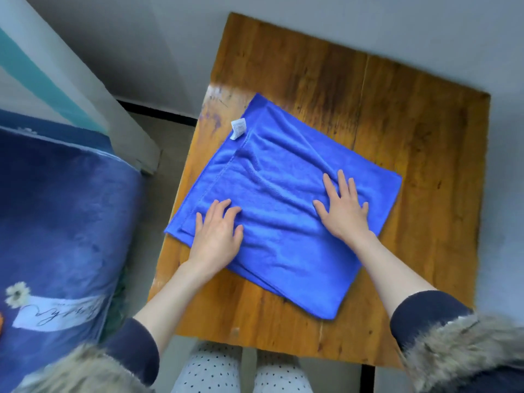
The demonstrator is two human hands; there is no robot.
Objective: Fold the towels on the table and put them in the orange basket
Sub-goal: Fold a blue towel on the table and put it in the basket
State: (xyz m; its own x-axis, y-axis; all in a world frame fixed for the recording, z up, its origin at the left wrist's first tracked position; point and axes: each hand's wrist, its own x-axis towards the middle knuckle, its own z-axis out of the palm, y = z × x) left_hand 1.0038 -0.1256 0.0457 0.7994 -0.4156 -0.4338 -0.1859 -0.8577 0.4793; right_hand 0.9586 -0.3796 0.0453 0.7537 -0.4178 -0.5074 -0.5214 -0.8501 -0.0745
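Observation:
A blue towel point(283, 194) lies folded into layers on the wooden table point(411, 123), with a white label point(238, 129) showing at its far left edge. My left hand point(218, 236) rests flat on the towel's near left part, fingers spread. My right hand point(343, 208) presses flat on the towel's right part, fingers straight and spread. Neither hand grips the cloth. A small orange sliver point(1, 321) shows at the frame's left edge; I cannot tell whether it is the basket.
A bed with a dark blue blanket point(56, 222) stands left of the table, with a narrow floor gap between. Grey walls point(368, 21) run behind and to the right of the table. Bare wood shows on the table's right and far parts.

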